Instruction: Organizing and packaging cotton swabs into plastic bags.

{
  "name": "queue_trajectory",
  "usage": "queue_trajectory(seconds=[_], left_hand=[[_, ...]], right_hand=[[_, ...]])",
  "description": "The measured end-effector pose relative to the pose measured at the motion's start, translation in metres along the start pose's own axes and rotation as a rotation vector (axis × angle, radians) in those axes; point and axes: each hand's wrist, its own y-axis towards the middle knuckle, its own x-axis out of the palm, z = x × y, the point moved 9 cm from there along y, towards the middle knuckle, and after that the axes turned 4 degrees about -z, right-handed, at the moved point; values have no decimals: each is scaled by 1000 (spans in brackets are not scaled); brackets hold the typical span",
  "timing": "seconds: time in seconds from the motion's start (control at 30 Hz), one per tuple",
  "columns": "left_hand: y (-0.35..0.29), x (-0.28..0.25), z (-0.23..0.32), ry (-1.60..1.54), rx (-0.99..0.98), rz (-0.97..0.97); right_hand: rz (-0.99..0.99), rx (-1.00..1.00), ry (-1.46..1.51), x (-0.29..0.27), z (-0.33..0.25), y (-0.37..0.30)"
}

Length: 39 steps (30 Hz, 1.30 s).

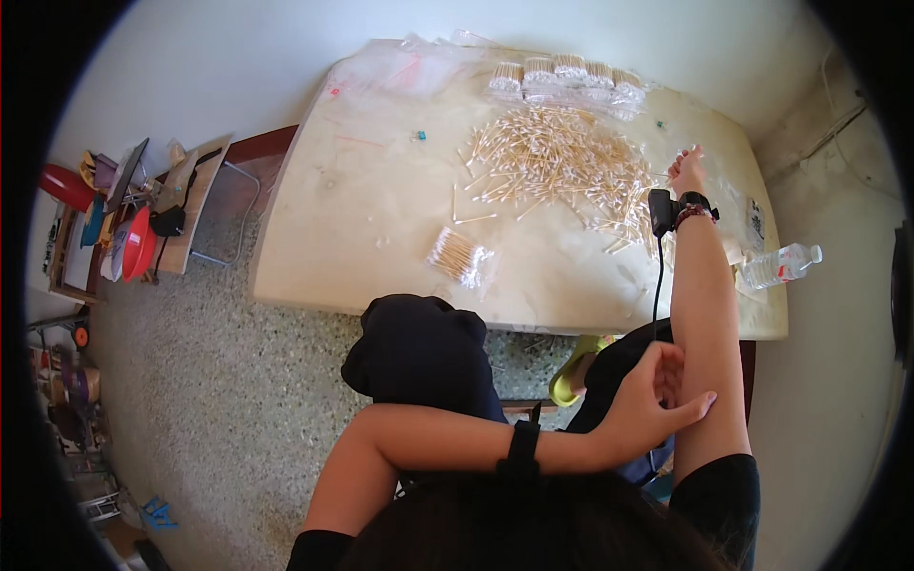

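My left hand (657,400) reaches across my body to my right forearm (712,352). Its thumb lies on the forearm and its fingers are curled against the inner side. Farther off, my right hand (689,171) is over the table at the right edge of a large loose heap of cotton swabs (562,157). Its fingers are bent together, and whatever may be in them is too small to make out. Nearer to me lies a clear bag of cotton swabs (457,257), apart from both hands.
Several bundles of cotton swabs (569,67) stand along the table's (333,238) far side. Clear plastic bags (400,71) lie at the far left. A plastic bottle (781,266) rests at the right edge. Left of the table are a red bowl (140,244) and other household things.
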Motion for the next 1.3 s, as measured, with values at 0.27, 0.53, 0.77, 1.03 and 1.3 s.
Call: queue_trajectory(seconds=[0.27,0.53,0.77,1.03,1.3], left_hand=[[8,-21,6,-23,225,270],[6,-12,-12,61,-175,-6],[7,-27,12,-115,92,259],[15,-32,19,-1,355,405],[-2,33,44,491,123,-404]], right_hand=[[5,-36,-32,1,-4,1],[144,-185,-176,-4,-24,-8],[57,-116,-137,4,-9,-11],[79,-138,-118,-7,-6,-7],[-273,-68,-415,46,-10,-39]])
